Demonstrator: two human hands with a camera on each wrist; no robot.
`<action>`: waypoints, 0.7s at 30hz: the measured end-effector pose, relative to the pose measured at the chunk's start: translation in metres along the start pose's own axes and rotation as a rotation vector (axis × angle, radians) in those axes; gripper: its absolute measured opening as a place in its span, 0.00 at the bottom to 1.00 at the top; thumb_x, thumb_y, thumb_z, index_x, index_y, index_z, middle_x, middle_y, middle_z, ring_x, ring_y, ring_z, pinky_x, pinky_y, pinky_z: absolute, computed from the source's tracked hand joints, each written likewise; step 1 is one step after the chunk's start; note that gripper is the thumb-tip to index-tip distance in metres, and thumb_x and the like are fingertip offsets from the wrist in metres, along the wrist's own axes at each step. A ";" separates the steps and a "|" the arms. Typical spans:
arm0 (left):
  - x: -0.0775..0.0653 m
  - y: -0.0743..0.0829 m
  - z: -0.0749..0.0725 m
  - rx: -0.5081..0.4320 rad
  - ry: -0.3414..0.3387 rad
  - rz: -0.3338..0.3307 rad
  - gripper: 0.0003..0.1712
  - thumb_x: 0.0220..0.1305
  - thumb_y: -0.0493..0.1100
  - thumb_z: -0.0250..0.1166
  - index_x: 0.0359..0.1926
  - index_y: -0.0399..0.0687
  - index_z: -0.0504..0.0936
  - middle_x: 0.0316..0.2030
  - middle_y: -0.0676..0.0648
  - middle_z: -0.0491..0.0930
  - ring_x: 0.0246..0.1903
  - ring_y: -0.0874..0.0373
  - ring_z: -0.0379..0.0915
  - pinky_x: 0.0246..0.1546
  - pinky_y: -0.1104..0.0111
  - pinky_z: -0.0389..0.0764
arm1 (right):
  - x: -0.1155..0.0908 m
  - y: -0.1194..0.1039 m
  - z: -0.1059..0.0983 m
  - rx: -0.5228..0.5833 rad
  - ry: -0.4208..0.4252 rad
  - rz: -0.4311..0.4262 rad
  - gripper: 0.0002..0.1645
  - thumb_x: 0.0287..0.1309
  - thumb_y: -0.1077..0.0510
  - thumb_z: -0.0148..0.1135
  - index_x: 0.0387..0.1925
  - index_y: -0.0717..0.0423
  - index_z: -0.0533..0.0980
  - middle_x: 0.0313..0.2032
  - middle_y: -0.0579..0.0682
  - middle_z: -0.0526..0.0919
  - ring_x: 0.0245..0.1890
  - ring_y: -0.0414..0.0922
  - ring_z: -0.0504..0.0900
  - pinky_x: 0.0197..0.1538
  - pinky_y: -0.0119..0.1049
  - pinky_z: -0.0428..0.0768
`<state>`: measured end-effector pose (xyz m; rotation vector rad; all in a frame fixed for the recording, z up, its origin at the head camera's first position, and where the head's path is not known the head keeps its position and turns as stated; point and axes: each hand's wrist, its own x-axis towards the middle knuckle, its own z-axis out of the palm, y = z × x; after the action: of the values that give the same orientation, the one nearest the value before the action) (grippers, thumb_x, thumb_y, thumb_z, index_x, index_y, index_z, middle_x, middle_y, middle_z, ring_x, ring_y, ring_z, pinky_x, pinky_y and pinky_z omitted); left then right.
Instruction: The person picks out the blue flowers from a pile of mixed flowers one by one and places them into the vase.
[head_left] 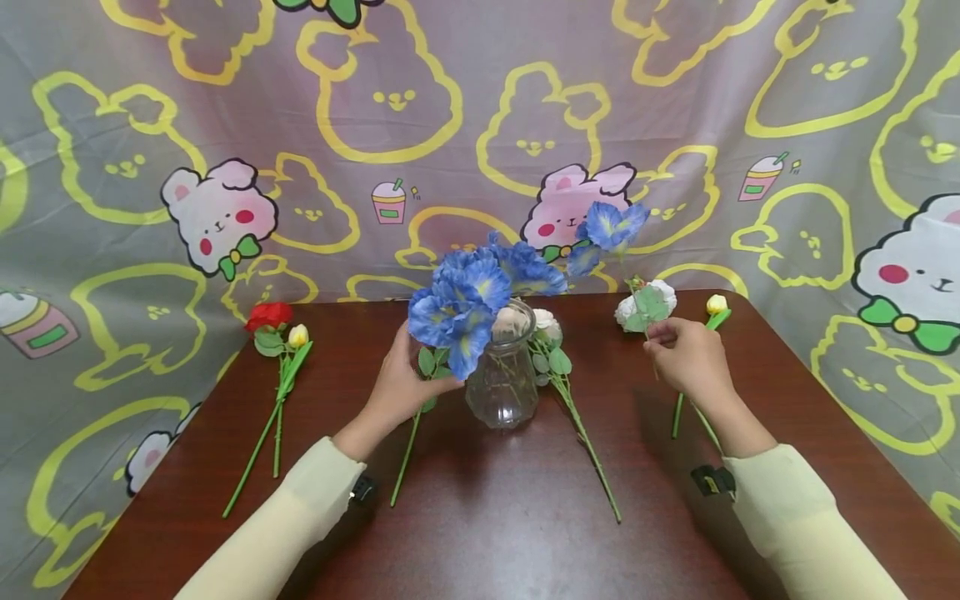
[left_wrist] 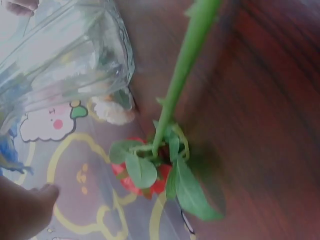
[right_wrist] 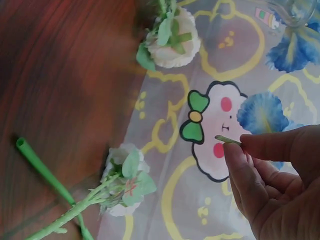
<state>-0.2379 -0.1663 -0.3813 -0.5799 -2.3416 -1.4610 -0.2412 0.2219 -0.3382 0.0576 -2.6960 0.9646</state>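
Several blue irises (head_left: 461, 304) stand in a clear glass vase (head_left: 501, 387) on the table; their petals spill over its left rim. My left hand (head_left: 408, 375) is at the left of these blooms, thumb stretched under them toward the vase, other fingers partly hidden behind petals. In the left wrist view one finger (left_wrist: 27, 210) shows, with nothing in its grasp. My right hand (head_left: 693, 358) pinches a single blue iris (head_left: 611, 227) by its thin stem between thumb and fingertips, bloom raised right of the vase. The cut stem end (right_wrist: 227, 140) pokes out from the pinch in the right wrist view.
A red rose (left_wrist: 145, 180) lies beneath my left hand. Right of the vase lies a cream rose (head_left: 546, 325). At far left are another red rose (head_left: 268, 317) and a yellow tulip (head_left: 298, 336); at right, a white rose (head_left: 652, 304) and a yellow tulip (head_left: 717, 305). A patterned curtain hangs behind.
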 end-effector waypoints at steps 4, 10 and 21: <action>-0.004 0.010 -0.010 -0.015 0.046 0.103 0.71 0.42 0.57 0.79 0.76 0.44 0.42 0.74 0.45 0.49 0.71 0.48 0.47 0.68 0.53 0.55 | -0.003 -0.005 -0.001 0.021 0.043 -0.031 0.09 0.59 0.62 0.64 0.38 0.65 0.80 0.32 0.58 0.84 0.32 0.52 0.82 0.31 0.40 0.76; -0.007 0.052 -0.019 0.022 0.126 0.351 0.71 0.43 0.72 0.68 0.71 0.25 0.48 0.70 0.30 0.52 0.70 0.39 0.47 0.67 0.45 0.53 | -0.010 -0.018 -0.006 0.059 0.092 -0.076 0.10 0.60 0.61 0.65 0.40 0.65 0.80 0.34 0.59 0.85 0.30 0.51 0.83 0.31 0.38 0.76; 0.009 0.064 -0.014 0.030 0.183 0.613 0.66 0.43 0.71 0.71 0.70 0.30 0.57 0.70 0.37 0.60 0.68 0.41 0.56 0.66 0.50 0.59 | -0.029 -0.054 -0.009 0.134 0.140 -0.184 0.10 0.58 0.62 0.68 0.41 0.63 0.82 0.33 0.55 0.85 0.34 0.48 0.84 0.30 0.29 0.74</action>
<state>-0.2131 -0.1524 -0.3211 -0.9978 -1.8105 -1.1301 -0.2038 0.1841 -0.3058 0.2513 -2.4475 1.0497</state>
